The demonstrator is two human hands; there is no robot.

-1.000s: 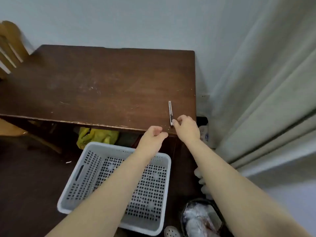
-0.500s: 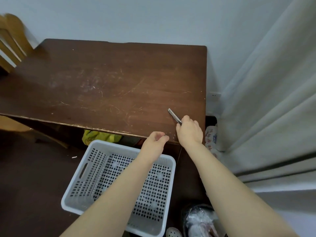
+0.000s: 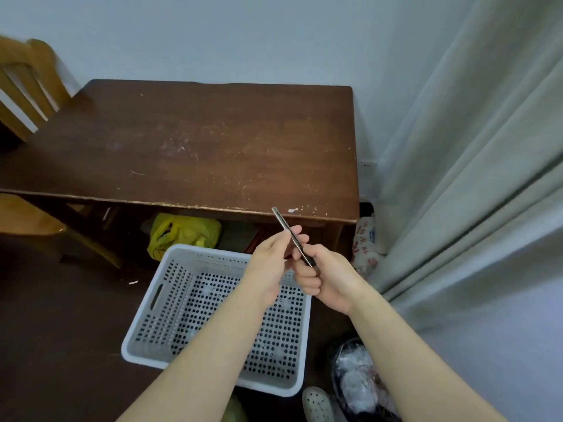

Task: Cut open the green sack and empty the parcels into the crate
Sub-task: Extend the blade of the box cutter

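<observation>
A yellow-green plastic sack (image 3: pixel 182 234) lies under the scratched dark wooden table (image 3: pixel 198 141), just behind the white perforated plastic crate (image 3: pixel 146 315) on the floor; a pale curtain (image 3: pixel 472 178) hangs at right. Above the crate, the right hand (image 3: pixel 326 278) grips the lower end of a slim metal cutter (image 3: pixel 283 222) and the left hand (image 3: pixel 271 263) pinches its middle; it slants up-left toward the table edge.

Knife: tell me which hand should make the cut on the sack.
Right. The right hand is curled round the lower end of the knife; the left hand only pinches its upper part and could probably let go to steady the green sack under the table.
</observation>
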